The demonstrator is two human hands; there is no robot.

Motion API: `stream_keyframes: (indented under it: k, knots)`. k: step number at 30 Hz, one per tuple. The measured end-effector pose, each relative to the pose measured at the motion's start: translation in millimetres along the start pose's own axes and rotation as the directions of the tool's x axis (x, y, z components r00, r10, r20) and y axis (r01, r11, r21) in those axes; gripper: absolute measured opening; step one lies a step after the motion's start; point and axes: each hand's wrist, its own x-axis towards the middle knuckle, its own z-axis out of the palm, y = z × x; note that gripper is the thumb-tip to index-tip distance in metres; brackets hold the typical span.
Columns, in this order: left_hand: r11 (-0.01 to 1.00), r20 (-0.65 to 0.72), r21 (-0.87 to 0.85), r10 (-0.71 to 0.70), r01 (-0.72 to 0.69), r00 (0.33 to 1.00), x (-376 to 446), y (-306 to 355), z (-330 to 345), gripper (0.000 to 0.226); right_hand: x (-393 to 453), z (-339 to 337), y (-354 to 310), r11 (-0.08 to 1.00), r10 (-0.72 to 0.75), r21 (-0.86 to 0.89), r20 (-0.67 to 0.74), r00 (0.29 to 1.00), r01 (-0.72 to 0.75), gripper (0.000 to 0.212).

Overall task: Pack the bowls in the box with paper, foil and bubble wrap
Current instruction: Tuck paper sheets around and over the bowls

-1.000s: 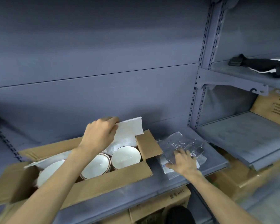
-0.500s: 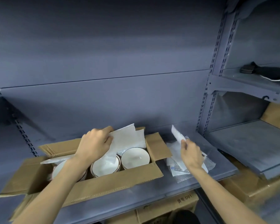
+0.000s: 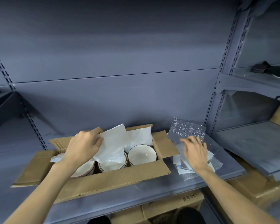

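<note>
Bowls are seen standing upright in a row inside the box, which lies open on the shelf; three can be counted, the left one partly hidden under the wrist.

A white paper sheet is pinched at its edge by the left hand and is held up over the middle bowl, with more paper tucked at the back of the box.

To the right of the box, a foil sheet is lifted by the right hand, gripped between thumb and fingertips at its lower edge. Under this hand a loose pile of wrap is left on the shelf, near its front edge.

Several risks can be judged from here. The foil is thin and is held at one edge only, so it may be torn or crumpled if it is pulled quickly toward the box. The pile may be dragged along with it and be pushed off the shelf. The bowls appear to stand close together with little padding between them, so rims could be knocked together if a sheet is pressed down hard. The right flap may also be caught by the foil when it is brought across.
</note>
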Motion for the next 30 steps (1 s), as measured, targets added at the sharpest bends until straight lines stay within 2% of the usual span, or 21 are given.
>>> stream_keyframes:
  k: [3,5,8,11,14,16,20,24,30]
  knots:
    - [1.0,-0.025,-0.019,0.007,-0.007,1.0,0.1,0.7,0.5,0.008,-17.9,19.1,13.4,0.999,0.047,-0.028,0.258,0.965,-0.042,0.026]
    - [0.999,-0.035,-0.029,0.014,-0.015,0.999,0.7,2.0,1.3,0.009,-25.9,24.4,17.8,0.997,0.081,-0.024,0.345,0.935,-0.077,0.021]
    - [0.999,-0.046,-0.033,0.025,-0.026,0.999,3.8,1.9,1.3,0.009,-28.9,24.6,19.5,0.998,0.065,-0.022,0.355,0.933,-0.061,0.026]
    - [0.999,-0.066,-0.038,0.021,-0.023,0.998,8.0,1.3,0.9,0.011,-28.9,25.1,18.1,0.998,-0.005,-0.056,0.291,0.957,0.023,0.036]
    - [0.998,-0.073,-0.053,0.022,-0.026,0.997,11.5,2.4,1.4,0.013,-30.2,28.2,11.4,0.98,-0.183,-0.022,0.265,0.947,0.196,0.021]
    - [0.998,-0.057,-0.054,0.027,-0.03,0.998,13.9,2.7,2.1,0.013,-31.3,31.0,6.1,0.964,-0.242,-0.033,0.294,0.925,0.263,0.017]
    - [0.998,0.006,-0.058,0.04,-0.04,0.999,13.9,2.2,1.7,0.011,-33.2,34.5,0.2,0.967,-0.19,-0.095,0.342,0.92,0.235,0.028]
    - [0.997,0.023,-0.068,0.045,-0.043,0.999,10.8,-2.5,2.7,0.01,-35.6,33.7,-2.8,0.972,-0.133,-0.143,0.316,0.939,0.186,0.024]
    - [0.995,0.008,-0.084,0.047,-0.046,0.999,9.7,-1.9,7.5,0.009,-37.1,30.4,-6.2,0.98,-0.059,-0.155,0.362,0.93,0.122,0.025]
